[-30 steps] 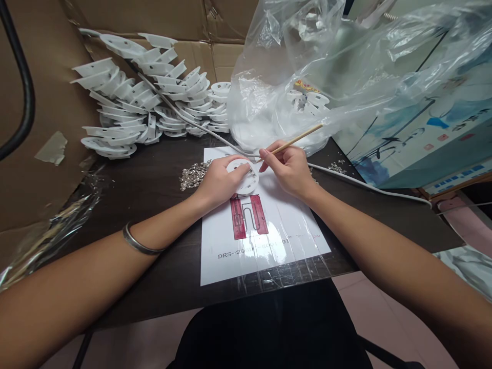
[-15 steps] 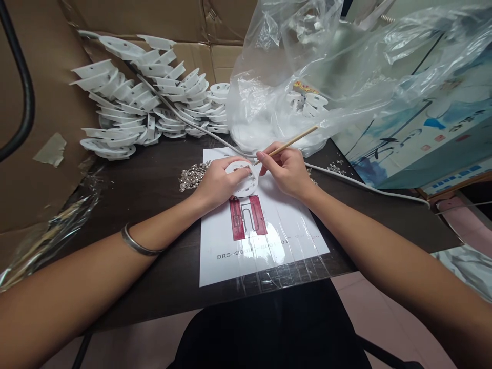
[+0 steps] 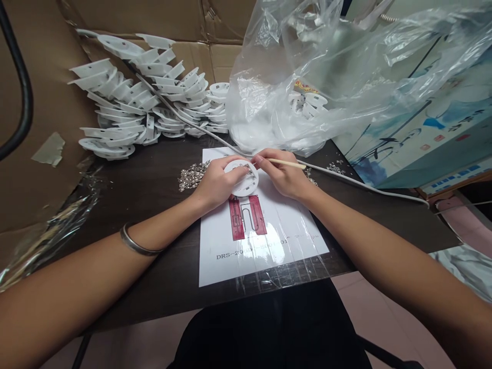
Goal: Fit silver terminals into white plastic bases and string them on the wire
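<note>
My left hand [image 3: 218,183] grips a round white plastic disc [image 3: 246,185] by its left side, thumb lying across its face. Small metal pieces show on the disc near the thumb. In my right hand [image 3: 282,177] is a thin wooden stick [image 3: 287,163], pinched by the fingers at the disc's upper right edge; its free end points right. The stick's tip by the disc is hidden by my fingers. Beneath both hands lies a printed sheet [image 3: 215,266] with a red picture. A heap of small metal clips [image 3: 192,177] sits just left of my left hand.
Stacks of white discs [image 3: 126,97] stand at the back left against cardboard. A clear plastic bag [image 3: 265,113] with more discs is behind my hands. A grey cable [image 3: 353,180] crosses the table [image 3: 146,287]. Small metal bits [image 3: 336,167] lie at right beside a painted box [image 3: 415,128].
The stick has tipped down from pointing up and right to lying almost level, as my right hand turned. The disc stays in my left hand, nearly in the same place.
</note>
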A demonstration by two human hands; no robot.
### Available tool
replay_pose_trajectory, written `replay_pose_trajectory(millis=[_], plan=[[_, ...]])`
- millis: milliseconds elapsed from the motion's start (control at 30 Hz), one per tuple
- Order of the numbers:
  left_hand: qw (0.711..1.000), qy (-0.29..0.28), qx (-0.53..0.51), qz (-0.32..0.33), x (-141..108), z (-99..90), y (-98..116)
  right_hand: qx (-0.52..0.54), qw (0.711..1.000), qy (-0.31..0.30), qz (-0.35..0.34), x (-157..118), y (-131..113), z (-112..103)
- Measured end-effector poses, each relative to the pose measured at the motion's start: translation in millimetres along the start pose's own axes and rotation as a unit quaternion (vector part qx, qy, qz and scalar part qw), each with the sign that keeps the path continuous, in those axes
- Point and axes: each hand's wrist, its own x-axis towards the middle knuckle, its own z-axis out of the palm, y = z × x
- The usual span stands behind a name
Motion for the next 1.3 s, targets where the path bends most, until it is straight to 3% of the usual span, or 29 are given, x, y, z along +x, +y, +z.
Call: replay_pose_trajectory(millis=[167,400,633,1133,1300], plan=[[1.0,0.006,0.003,0.001,0.5,0.1,-0.2,-0.054,0.998,-0.008,0.01,0.3,-2.8,-1.6],[1.0,0.007,0.015,0.015,1.2,-0.3,-1.0,-0.026,0.999,-0.036,-0.001,0.2,-1.9,-1.2],[1.0,-0.014,0.002,0.003,0.9,0.3,-2.6,0.018,1.0,-0.003,0.003,-0.6,-0.7,-1.1],[1.0,-0.012,-0.006,-0.002,-0.1,2.0,0.9,0.009,1.0,0.007,0.0,0.1,-2.2,-2.3],[1.0,-0.009,-0.012,-0.01,-0.3,2.0,2.9,-0.001,0.999,0.036,0.0,1.1,0.6,-2.8]])
